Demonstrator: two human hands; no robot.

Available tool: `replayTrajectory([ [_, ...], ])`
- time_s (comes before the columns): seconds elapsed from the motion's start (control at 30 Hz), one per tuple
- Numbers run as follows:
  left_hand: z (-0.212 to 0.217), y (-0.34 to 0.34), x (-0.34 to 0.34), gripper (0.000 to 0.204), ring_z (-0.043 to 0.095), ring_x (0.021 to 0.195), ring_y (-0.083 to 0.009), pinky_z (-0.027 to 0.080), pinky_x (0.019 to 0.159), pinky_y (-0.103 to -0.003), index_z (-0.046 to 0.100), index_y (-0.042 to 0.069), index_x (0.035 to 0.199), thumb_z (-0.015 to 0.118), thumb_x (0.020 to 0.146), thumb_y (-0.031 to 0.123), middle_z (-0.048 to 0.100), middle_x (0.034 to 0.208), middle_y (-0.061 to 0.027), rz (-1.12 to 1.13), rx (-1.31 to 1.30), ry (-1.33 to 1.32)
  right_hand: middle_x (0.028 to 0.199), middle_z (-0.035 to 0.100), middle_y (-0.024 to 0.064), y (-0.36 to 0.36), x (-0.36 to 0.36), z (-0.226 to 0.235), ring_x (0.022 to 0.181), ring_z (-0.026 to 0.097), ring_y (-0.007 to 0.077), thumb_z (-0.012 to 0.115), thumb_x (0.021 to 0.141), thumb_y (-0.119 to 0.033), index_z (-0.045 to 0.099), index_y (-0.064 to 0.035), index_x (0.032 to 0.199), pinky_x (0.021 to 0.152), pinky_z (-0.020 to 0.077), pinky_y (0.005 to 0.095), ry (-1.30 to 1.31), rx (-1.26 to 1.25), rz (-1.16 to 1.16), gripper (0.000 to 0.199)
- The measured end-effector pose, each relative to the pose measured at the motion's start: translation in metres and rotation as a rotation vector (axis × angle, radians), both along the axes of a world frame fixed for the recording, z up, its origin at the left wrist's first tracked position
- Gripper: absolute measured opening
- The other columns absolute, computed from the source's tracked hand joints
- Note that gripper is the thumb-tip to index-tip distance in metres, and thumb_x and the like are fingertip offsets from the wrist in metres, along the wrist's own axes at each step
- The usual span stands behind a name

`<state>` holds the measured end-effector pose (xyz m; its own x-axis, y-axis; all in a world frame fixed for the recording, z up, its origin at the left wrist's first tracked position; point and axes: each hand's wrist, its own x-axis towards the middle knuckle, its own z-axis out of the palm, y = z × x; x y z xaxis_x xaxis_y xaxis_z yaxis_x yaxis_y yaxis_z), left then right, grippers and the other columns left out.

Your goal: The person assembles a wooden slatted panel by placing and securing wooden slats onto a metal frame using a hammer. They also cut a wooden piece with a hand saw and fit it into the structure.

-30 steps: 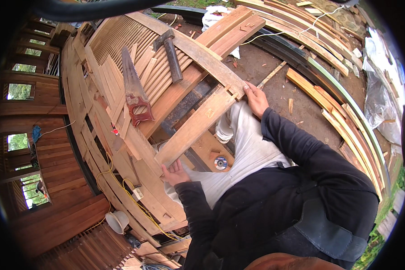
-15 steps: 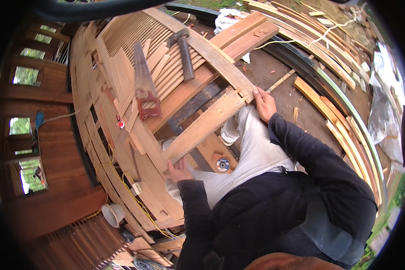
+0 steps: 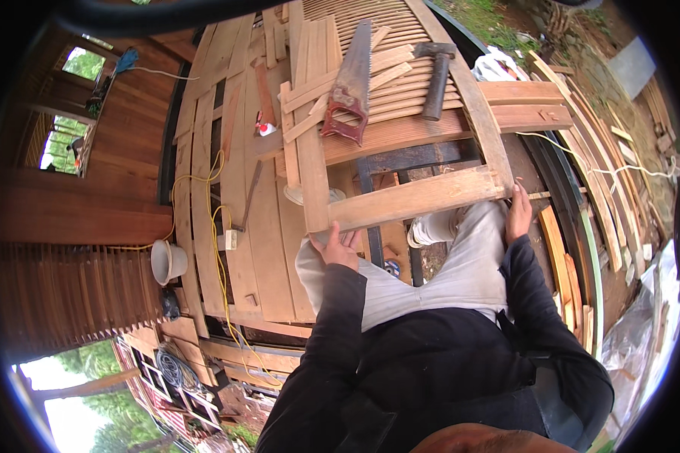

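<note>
A slatted wooden louvre frame [image 3: 485,124] lies in front of me, its near end rail [image 3: 415,198] running across above my lap. My left hand [image 3: 338,249] grips the rail's left corner, thumb up against the wood and fingers partly hidden below. At the opposite corner, my right hand [image 3: 518,213] holds the rail's end, fingers along the outer side. On the slats rest a handsaw [image 3: 351,90] with a red-brown handle and a dark hammer [image 3: 436,83]. Loose thin wood strips [image 3: 310,106] lie beside the saw.
Wooden deck boards [image 3: 257,257] extend left, crossed by a yellow cord [image 3: 221,219]. A white bucket [image 3: 168,261] stands by the slatted wall. Below the rail are dark metal beams [image 3: 423,157]. Stacked timber [image 3: 582,158] and plastic sheeting [image 3: 642,325] lie right. A red-and-white bottle [image 3: 264,127] sits on the deck.
My view has turned, so the frame's near rail now lies more nearly level across the picture. Both hands stay at its corners. The dark gap at the right joint shows less.
</note>
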<state>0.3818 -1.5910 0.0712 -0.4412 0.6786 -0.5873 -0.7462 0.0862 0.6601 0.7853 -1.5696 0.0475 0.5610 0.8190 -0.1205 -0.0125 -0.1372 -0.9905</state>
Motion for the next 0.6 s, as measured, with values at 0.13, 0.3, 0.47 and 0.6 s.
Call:
replayTrajectory([
  [0.13,-0.008,-0.028,-0.012,0.054,0.05,0.13,-0.0339,0.044,0.11,-0.052,0.041,0.01,0.144,0.065,0.097,0.025,0.052,0.137,-0.0165,-0.13,0.065,-0.095,0.139,0.052,0.0166,-0.032,-0.028,0.03,0.128,0.052,0.0263,0.053,0.104,-0.036,0.045,0.0017,0.142,0.106,0.0435,0.0399,0.079,0.038,-0.089,0.054],
  [0.3,0.011,-0.054,-0.001,0.045,0.054,0.126,-0.0312,0.044,0.11,-0.048,0.051,0.007,0.135,0.063,0.098,0.03,0.057,0.134,-0.0124,-0.11,0.1,-0.135,0.13,0.058,0.0141,-0.074,-0.081,0.073,0.118,0.056,0.0199,0.06,0.101,-0.022,0.048,0.0031,0.137,0.1,0.0457,0.033,0.186,0.005,0.179,0.046],
  [0.47,0.029,-0.027,-0.033,0.049,0.053,0.128,-0.0308,0.045,0.107,-0.047,0.049,0.005,0.136,0.062,0.098,0.033,0.054,0.139,-0.0112,-0.062,0.155,-0.038,0.115,0.066,0.0123,-0.044,-0.091,0.061,0.105,0.063,0.0189,0.066,0.096,-0.013,0.055,0.0026,0.129,0.092,0.05,0.0326,0.059,0.012,0.463,0.038],
  [0.6,0.033,0.027,-0.043,0.053,0.05,0.131,-0.03,0.043,0.112,-0.049,0.047,0.0,0.138,0.064,0.097,0.03,0.052,0.14,-0.0132,0.057,0.295,-0.138,0.101,0.071,0.0155,-0.031,-0.086,0.045,0.094,0.069,0.0234,0.069,0.092,-0.016,0.064,0.0019,0.115,0.083,0.0538,0.0349,-0.285,-0.051,0.503,0.029],
])
